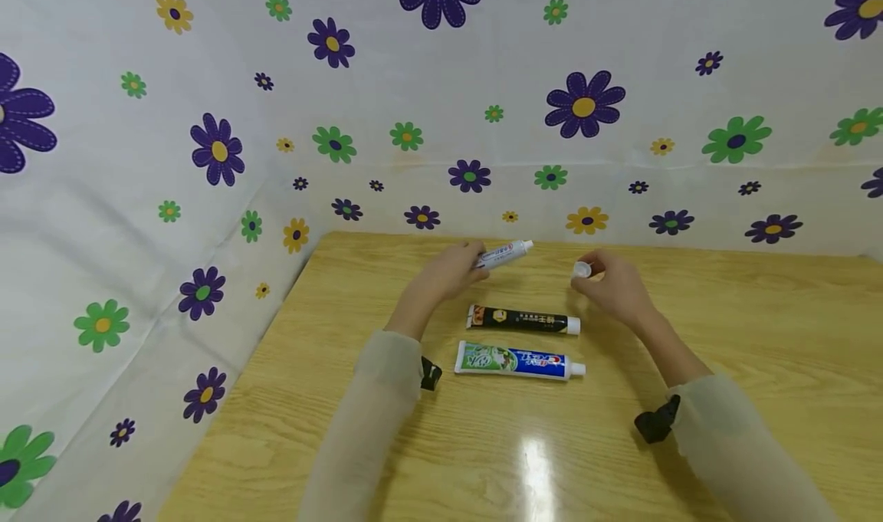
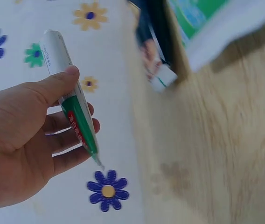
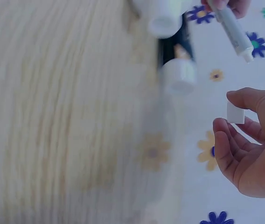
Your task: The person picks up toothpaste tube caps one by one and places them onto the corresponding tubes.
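Note:
My left hand (image 1: 451, 270) grips a white and green toothpaste tube (image 2: 79, 119) between thumb and fingers, its uncapped nozzle (image 1: 528, 245) pointing right. Off to the right, my right hand (image 1: 616, 288) pinches a small white cap (image 1: 582, 270), apart from the tube; the right wrist view shows the cap (image 3: 235, 113) between thumb and fingers. Below the hands on the table lie two more tubes side by side, both with caps to the right: a black toothpaste tube (image 1: 520, 320) and, nearer, a blue and green toothpaste tube (image 1: 513, 360).
The wooden table (image 1: 552, 461) has its far edge against a white cloth (image 1: 386, 85) printed with flowers. More of that cloth hangs along the left side. Each wrist carries a black camera mount, the left one (image 1: 431, 373) close to the blue and green tube.

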A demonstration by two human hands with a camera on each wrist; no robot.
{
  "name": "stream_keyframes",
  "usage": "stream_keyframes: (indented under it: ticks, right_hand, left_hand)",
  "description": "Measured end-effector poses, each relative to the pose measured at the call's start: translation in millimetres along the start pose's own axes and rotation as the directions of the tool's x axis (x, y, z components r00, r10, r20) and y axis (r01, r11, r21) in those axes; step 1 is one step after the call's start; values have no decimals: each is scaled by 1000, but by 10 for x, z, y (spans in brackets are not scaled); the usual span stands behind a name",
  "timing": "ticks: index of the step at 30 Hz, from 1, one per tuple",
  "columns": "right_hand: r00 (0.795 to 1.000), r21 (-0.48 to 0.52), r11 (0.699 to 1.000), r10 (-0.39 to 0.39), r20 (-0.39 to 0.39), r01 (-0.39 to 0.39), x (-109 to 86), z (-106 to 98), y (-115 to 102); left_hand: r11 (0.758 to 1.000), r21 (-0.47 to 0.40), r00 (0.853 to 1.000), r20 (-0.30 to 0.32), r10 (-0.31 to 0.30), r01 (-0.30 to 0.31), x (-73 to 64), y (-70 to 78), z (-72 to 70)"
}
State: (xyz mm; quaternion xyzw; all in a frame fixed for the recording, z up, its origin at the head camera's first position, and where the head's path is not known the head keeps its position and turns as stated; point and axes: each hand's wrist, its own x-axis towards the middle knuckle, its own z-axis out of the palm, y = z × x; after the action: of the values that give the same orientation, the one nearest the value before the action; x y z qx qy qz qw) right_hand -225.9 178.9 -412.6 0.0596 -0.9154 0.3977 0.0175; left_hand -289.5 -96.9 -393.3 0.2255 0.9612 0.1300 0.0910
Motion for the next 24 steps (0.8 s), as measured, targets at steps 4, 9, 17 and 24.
stream_keyframes:
  ticks: [4,9,17,24]
  right_hand:
    - [996,68,997,-15,-82,21,-95,-44,-121]
    - [979,165,985,-18,-203,52,-242,-74,-256]
    - [949,201,975,-30,-313,97,-409,-78,-408]
    - [927,191,965,-104,-359,182,-483,-7,-473]
  left_hand:
    - [999,14,996,-69,53,-52,-186,49,-84]
    - [991,4,982,-135,131,-132,-439,150,-167]
    - [972,-48,950,-226,215,-231,-636,352,-192]
    - [971,-68,935,-295,199,-228,-799,368,-189]
